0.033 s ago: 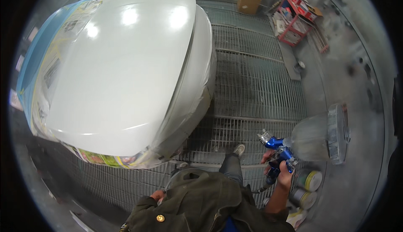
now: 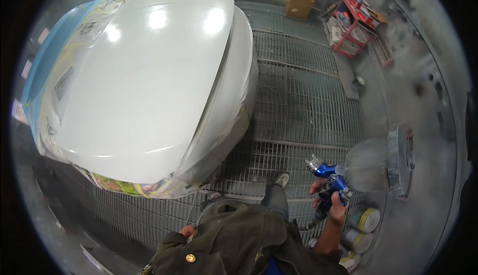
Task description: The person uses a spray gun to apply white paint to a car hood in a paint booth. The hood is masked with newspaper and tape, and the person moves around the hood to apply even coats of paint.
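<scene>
My right hand (image 2: pixel 333 205) is shut on a blue spray gun (image 2: pixel 328 185) with a silver nozzle and a large translucent cup (image 2: pixel 368 163) tilted to the right. A hose runs from the gun's handle behind my olive jacket. My left hand (image 2: pixel 187 231) is low beside the jacket, curled at a grey hose; whatever its fingers hold is mostly hidden. Ahead on the left stands a glossy white car body panel (image 2: pixel 139 80), its edges masked with newspaper (image 2: pixel 114 184), tape and blue sheeting (image 2: pixel 42 61).
A slatted metal grating floor (image 2: pixel 298 100) runs alongside the car. At the back are a cardboard box (image 2: pixel 298 5) and a red trolley (image 2: pixel 351 46) with packages. A small can (image 2: pixel 357 82) lies on the right, and several round tins (image 2: pixel 364 219) stand by my right arm.
The view has shifted very slightly, so the car and back items sit a few pixels differently. Both hands look the same.
</scene>
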`<control>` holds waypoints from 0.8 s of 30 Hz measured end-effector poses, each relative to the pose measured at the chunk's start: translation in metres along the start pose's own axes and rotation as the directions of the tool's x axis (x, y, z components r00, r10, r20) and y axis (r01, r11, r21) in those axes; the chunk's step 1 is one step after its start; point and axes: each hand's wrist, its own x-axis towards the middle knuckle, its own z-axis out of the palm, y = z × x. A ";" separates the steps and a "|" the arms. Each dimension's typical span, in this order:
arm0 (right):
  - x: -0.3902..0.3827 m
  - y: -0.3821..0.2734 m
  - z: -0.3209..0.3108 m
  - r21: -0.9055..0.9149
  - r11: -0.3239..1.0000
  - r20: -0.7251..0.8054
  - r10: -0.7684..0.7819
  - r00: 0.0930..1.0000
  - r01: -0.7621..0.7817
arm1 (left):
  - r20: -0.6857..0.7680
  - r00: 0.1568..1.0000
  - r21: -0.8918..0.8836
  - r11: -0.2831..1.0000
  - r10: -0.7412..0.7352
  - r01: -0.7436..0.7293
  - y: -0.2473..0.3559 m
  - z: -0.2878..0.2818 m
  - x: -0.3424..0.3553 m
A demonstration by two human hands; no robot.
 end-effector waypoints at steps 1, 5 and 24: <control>0.014 -0.005 -0.022 -0.017 1.000 0.023 0.009 1.000 -0.008 | -0.013 1.000 -0.026 1.000 -0.012 0.012 0.028 0.014 -0.004; 0.073 -0.034 -0.110 -0.021 1.000 0.100 0.007 0.995 -0.005 | -0.066 0.997 -0.143 0.990 -0.031 0.022 0.136 0.058 -0.003; 0.440 -0.089 -0.195 -0.042 0.997 0.476 0.078 0.876 -0.066 | -0.042 0.994 -0.381 0.921 -0.105 0.081 0.441 0.023 0.150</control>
